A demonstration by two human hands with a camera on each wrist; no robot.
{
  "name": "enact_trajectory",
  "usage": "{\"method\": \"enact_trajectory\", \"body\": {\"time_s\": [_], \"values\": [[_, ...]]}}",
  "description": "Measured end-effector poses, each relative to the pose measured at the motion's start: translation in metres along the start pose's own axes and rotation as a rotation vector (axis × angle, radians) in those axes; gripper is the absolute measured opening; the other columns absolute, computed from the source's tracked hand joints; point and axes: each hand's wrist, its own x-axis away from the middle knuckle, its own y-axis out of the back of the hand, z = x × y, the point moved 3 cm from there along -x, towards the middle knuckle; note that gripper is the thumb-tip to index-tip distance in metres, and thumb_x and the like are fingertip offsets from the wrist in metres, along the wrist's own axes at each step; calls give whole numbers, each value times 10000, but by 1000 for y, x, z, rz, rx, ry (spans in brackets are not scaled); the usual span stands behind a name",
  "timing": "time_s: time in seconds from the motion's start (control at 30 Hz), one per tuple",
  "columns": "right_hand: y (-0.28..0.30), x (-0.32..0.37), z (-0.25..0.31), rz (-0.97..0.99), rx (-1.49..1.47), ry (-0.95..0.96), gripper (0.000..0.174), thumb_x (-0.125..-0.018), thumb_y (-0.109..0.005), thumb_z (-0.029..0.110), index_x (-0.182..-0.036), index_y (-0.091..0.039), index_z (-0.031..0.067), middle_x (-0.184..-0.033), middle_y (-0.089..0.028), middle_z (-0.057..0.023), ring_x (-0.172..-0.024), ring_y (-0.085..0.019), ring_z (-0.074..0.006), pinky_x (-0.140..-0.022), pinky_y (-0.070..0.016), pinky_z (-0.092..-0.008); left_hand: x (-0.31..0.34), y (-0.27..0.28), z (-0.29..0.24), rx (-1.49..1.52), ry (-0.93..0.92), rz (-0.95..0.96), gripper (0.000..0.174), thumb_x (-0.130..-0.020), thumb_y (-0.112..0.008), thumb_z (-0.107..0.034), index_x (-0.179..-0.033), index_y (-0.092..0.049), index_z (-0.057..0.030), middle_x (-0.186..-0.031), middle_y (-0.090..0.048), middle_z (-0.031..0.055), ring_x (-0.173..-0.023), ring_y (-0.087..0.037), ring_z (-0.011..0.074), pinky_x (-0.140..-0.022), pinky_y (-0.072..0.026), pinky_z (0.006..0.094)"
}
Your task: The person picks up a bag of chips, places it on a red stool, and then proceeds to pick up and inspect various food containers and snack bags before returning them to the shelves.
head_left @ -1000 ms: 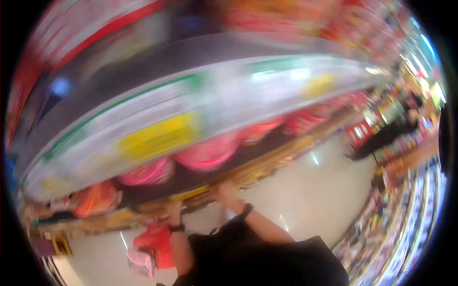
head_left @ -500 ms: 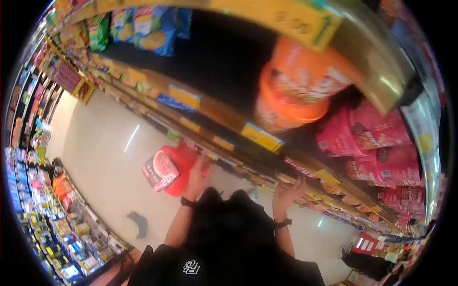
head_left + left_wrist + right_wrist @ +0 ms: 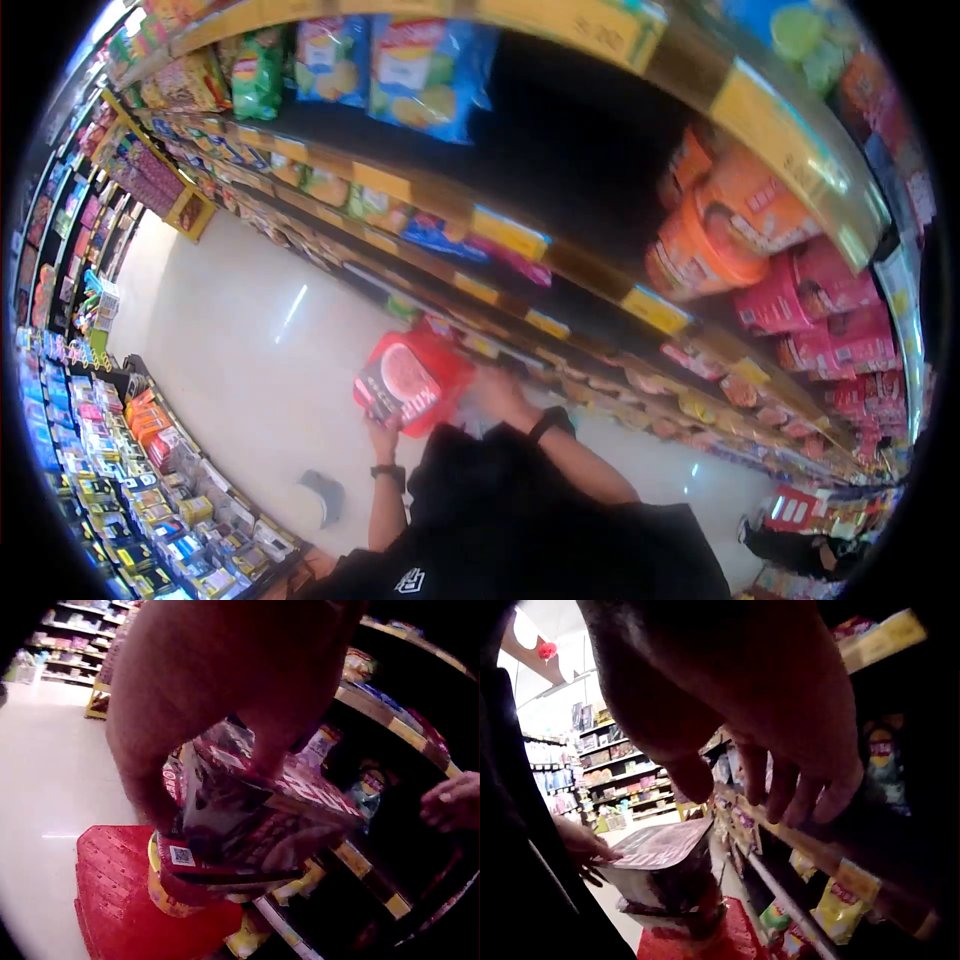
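My left hand [image 3: 383, 437] pinches the box [image 3: 402, 383] by one side, above red plastic [image 3: 112, 877]; my right hand [image 3: 500, 396] hangs nearby, fingers loosely apart, holding nothing. Gripped so lopsidedly, the box could tip off the package [image 3: 667, 921] beneath.

The left hand [image 3: 383, 434] now grips the box [image 3: 405, 376] by its near edge, no longer at its shelf side; the right hand [image 3: 500, 396] comes from the shelves' [image 3: 586, 273] edge nearer the box.
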Motion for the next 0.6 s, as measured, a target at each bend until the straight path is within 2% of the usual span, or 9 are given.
{"method": "enact_trajectory", "body": {"time_s": [0.03,0.07,0.1,0.13,0.2,0.33,0.37,0.5,0.6], "values": [[-32,-11,-2,-12,-234,57,330,-810,-618,230,-1063,-600,18,-1057,-583,-168,-995,-556,-366,-893,-427,-492,6,4,-32,381,101,96,823,-783,-755,-187,-1404,-278,66,-1113,-607,205,-839,-648,218,-654,-530,299],[-44,-19,8,17,-185,122,407,-822,-619,242,-1136,-574,-14,-1112,-571,-208,-1084,-533,-379,-956,-413,-491,8,14,-60,283,117,164,782,-776,-748,-131,-1394,-304,53,-1159,-580,197,-918,-630,228,-689,-536,313],[-43,-20,25,66,-227,42,520,-837,-618,242,-1247,-497,-55,-1191,-542,-250,-1169,-493,-393,-1018,-387,-479,5,9,-52,274,-92,84,752,-763,-750,-108,-1371,-339,56,-1173,-566,193,-963,-618,233,-701,-542,317],[-46,-23,35,59,-245,114,618,-844,-629,255,-1313,-418,-87,-1273,-500,-283,-1215,-471,-408,-1037,-381,-466,3,2,-39,407,-1,121,762,-756,-752,-109,-1368,-336,70,-1198,-554,197,-979,-617,241,-716,-548,321],[-72,-32,42,-13,-287,-36,679,-843,-662,314,-1320,-398,-90,-1304,-474,-312,-1221,-475,-427,-1007,-411,-478,0,-3,-24,355,37,51,631,-745,-759,-100,-1273,-462,79,-1120,-613,175,-909,-640,220,-693,-553,317],[-144,-56,16,300,-772,-255,693,-837,-646,219,-1391,-335,-57,-1355,-457,-279,-1282,-447,-356,-1055,-375,-423,4,25,-87,468,236,212,301,-752,-763,-78,-1001,-651,49,-854,-691,87,-704,-651,148,-596,-542,286],[-152,-53,21,375,-861,-293,694,-835,-633,179,-1410,-318,-50,-1386,-441,-268,-1318,-422,-327,-1079,-354,-404,2,21,-76,495,224,216,308,-760,-760,-79,-1013,-647,56,-870,-691,91,-714,-652,149,-597,-542,284],[-137,-52,38,-132,-793,-157,683,-807,-675,211,-1381,-371,-1,-1284,-553,-215,-1180,-555,-314,-1011,-418,-403,-7,22,-67,457,193,357,420,-766,-778,-100,-1096,-585,74,-961,-678,112,-798,-654,162,-652,-555,298],[-68,-40,51,247,-740,-492,721,-760,-720,256,-1357,-408,-1,-1270,-552,-230,-1177,-550,-355,-1000,-430,-408,-4,23,-74,422,96,452,511,-752,-790,-84,-1168,-528,56,-1022,-662,116,-888,-654,181,-704,-558,309]]}}
